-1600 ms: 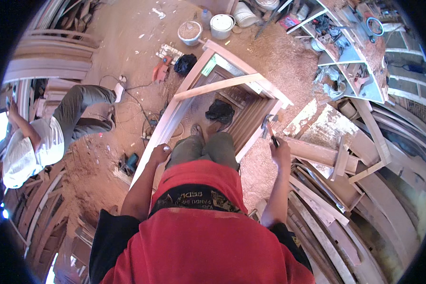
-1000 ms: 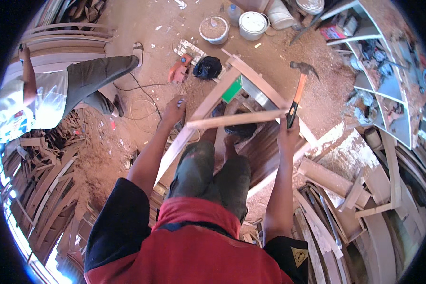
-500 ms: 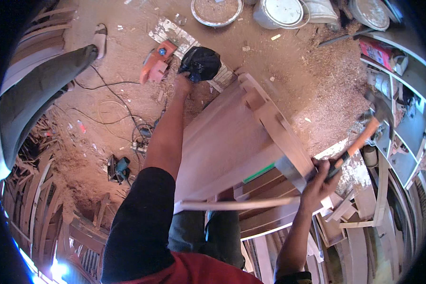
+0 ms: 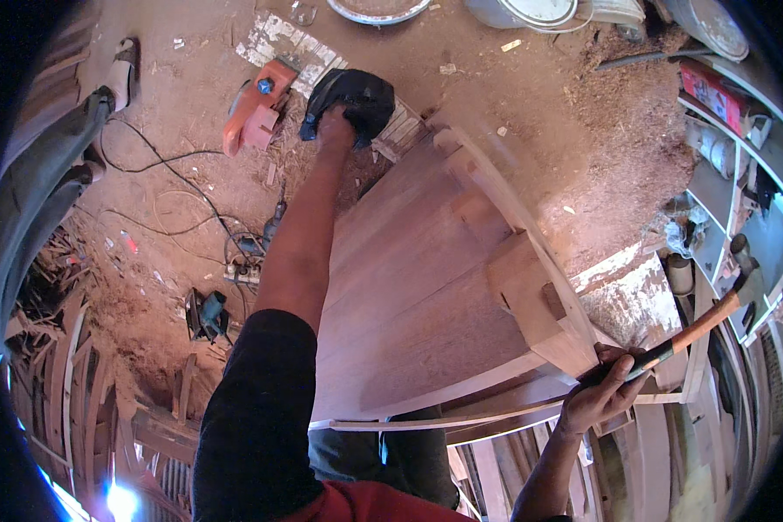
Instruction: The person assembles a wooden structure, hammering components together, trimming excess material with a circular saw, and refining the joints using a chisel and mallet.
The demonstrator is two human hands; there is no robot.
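My left hand (image 4: 336, 129) is at a black plastic bag (image 4: 364, 94) beyond the far end of the wooden piece; its fingers sink into the dark folds and are hidden. In my right hand (image 4: 600, 391), at the near right corner, is a hammer (image 4: 709, 320) with a wooden handle and a dark grip. Its head points out to the right. Between my arms lies a large pale wooden panel assembly (image 4: 400, 287), its right edge formed by a thick frame rail (image 4: 518, 230) with blocks and a notch cut in it.
Left of the bag lies an orange power tool (image 4: 257, 109). A teal power tool (image 4: 209, 313) and black cables (image 4: 183, 183) are on the sawdust-covered floor. Another person's leg (image 4: 56, 183) is at the left. Buckets (image 4: 539, 9) stand at the back; shelves (image 4: 731, 183) line the right.
My left hand has pushed further into the black bag. My right hand has come nearer with the hammer, whose head swung lower and further right. The view has shifted.
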